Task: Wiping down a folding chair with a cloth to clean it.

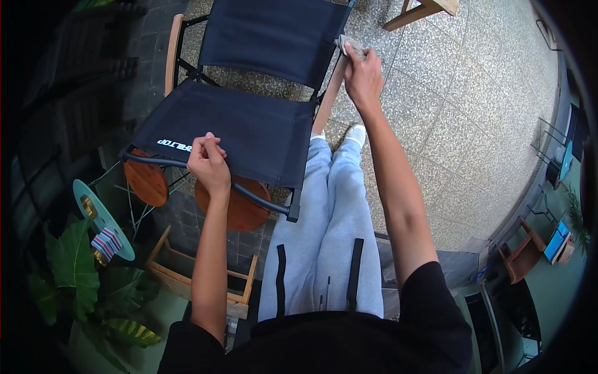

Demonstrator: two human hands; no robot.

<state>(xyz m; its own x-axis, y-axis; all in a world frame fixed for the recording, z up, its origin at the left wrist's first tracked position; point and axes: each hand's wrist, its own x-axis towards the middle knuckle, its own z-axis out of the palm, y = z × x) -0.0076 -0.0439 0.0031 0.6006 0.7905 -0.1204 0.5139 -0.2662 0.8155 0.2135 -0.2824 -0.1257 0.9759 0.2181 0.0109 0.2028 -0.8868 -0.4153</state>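
A black fabric folding chair (pixel 249 124) with a dark metal frame stands in front of me. Its left wooden armrest (pixel 174 56) shows at the far side, and its right wooden armrest (pixel 331 93) runs below my right hand (pixel 364 78). That hand is closed on a crumpled greyish cloth (pixel 350 47), which lies against the far end of the right armrest. My left hand (pixel 209 163) is curled into a loose fist over the front edge of the seat, with nothing visible in it. Whether it touches the fabric I cannot tell.
Round wooden stools (pixel 240 206) stand under and beyond the chair's front edge. A pale green round table (pixel 115 230) holds a striped cloth item at the left, near large leafy plants (pixel 71 268). A wooden frame (pixel 193 265) lies near my left forearm. Another wooden leg piece (pixel 411 15) stands at the top.
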